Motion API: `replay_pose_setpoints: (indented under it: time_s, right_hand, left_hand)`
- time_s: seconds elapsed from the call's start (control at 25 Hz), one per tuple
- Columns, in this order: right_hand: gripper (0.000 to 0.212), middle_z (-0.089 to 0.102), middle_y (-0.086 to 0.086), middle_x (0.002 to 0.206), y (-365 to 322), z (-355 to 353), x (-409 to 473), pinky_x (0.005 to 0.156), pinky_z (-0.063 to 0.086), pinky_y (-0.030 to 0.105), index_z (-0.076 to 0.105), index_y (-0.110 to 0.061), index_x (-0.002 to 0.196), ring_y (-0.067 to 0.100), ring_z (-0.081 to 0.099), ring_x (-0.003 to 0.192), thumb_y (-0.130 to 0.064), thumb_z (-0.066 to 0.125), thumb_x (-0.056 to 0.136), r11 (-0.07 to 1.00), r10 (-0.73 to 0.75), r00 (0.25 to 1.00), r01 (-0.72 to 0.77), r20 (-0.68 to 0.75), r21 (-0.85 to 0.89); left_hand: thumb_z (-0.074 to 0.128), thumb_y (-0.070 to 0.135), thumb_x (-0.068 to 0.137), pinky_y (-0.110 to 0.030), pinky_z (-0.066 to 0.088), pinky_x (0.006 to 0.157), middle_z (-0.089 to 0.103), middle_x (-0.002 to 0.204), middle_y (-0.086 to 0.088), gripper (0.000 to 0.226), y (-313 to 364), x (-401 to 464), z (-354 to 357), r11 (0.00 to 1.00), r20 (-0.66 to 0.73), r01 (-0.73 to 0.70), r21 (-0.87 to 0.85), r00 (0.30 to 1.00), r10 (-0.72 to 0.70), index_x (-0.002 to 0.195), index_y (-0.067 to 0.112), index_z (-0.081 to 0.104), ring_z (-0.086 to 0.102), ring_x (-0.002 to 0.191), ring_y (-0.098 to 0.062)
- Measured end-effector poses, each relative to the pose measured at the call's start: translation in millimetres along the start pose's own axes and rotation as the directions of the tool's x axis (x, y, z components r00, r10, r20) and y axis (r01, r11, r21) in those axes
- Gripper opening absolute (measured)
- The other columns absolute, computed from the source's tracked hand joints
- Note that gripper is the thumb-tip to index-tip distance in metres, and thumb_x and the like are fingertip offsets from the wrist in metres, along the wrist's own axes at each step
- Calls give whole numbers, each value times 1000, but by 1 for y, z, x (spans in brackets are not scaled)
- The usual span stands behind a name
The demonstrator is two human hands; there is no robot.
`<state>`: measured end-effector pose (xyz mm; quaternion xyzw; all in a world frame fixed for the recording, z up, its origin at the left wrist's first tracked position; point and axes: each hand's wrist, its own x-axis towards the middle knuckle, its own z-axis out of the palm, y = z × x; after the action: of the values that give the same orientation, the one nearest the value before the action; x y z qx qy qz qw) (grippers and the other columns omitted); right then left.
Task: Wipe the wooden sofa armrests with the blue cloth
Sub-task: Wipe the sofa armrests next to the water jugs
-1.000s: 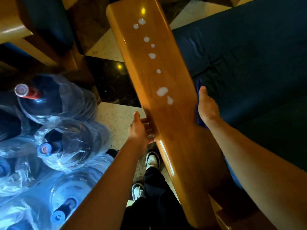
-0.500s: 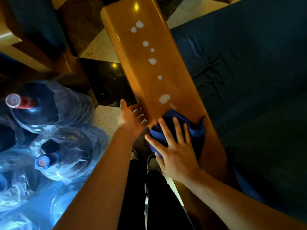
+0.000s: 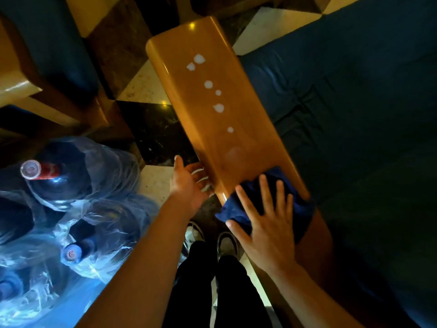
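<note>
Armrest (image 3: 224,119) wiping is under way: the right hand (image 3: 267,235) lies flat with fingers spread, pressing the blue cloth (image 3: 295,204) onto the near end of the wood, grasping nothing. The left hand (image 3: 186,183) rests just left of it against the armrest's outer side, fingers relaxed and unclenched.

Ahead of the right grip runs a line of white droplets (image 3: 218,108), and closest to it a faint smear (image 3: 234,153). With only a flat palm on it, the bunched cloth could slip out or roll up, pushing liquid along instead of lifting it. Drops may also be swept off the rounded edge onto the dark sofa cushion (image 3: 343,91) on the right or the tiled floor (image 3: 146,86) on the left.

The wood looks glossy and slick; the cloth looks soft and crumpled. Plastic-wrapped water bottles (image 3: 71,185) stand left of the left grip.
</note>
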<state>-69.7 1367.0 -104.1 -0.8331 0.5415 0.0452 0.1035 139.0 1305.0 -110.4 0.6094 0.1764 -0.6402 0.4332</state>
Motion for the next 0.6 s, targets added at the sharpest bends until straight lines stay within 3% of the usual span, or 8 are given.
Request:
replay_pose_setpoints:
  time_s: [0.08,0.24,0.32,0.4,0.48,0.52,0.56,0.6]
  right_hand:
    - [86,7,6,174,8,-6,14,122,12,67,16,-54,158,45,8,157,-86,44,83,998,69,997,-69,29,-4]
    - [83,5,8,174,11,-17,106,120,12,70,9,-58,157,50,10,155,-94,26,84,1000,-4,1000,4,-17,18]
    - [80,13,15,171,22,-25,156,114,26,68,5,-59,156,55,29,146,-92,23,86,984,157,987,-152,-41,96]
    - [78,37,22,158,34,-32,193,103,43,58,6,-52,158,51,51,130,-86,24,90,860,406,913,-398,45,320]
    - [69,57,19,142,45,-35,212,94,45,46,28,-32,159,43,58,124,-69,26,101,595,622,762,-611,183,523]
    - [61,62,17,137,49,-38,210,89,42,42,41,-24,152,41,59,123,-60,27,105,529,662,723,-638,198,559]
    - [54,64,16,134,49,-39,199,87,41,39,49,-20,145,39,60,122,-53,28,107,566,652,744,-604,143,562]
    - [51,63,17,135,47,-38,179,89,43,39,51,-20,145,39,60,123,-49,30,109,680,585,811,-509,29,528]
  left_hand:
    - [24,67,102,-45,54,74,70,112,-17,73,-1,3,3,1000,-29,27,-4,999,-27,120,6,62,68,98,-34]
    - [24,66,102,-41,54,66,71,106,-18,72,2,15,-1,999,-37,27,32,999,-26,115,8,63,69,91,-34]
    - [25,67,102,-40,56,60,72,109,-19,71,5,16,-3,998,-35,25,52,999,-23,113,8,64,70,94,-35]
    - [25,68,101,-40,58,59,72,113,-19,71,7,16,-5,998,-46,19,58,999,-16,113,9,65,70,98,-36]
    - [25,68,101,-45,57,66,71,115,-19,71,9,12,-4,998,-39,17,66,999,-14,114,10,65,70,102,-37]
    - [26,68,101,-48,57,71,71,116,-19,71,10,10,-3,998,-31,23,63,999,-21,115,10,64,69,104,-38]
    - [26,68,101,-51,57,76,70,117,-19,71,11,9,-3,998,-26,34,54,999,-33,116,10,64,68,106,-38]
    - [26,68,101,-53,57,79,70,117,-19,70,13,7,-3,998,-24,45,49,999,-44,116,11,64,68,106,-39]
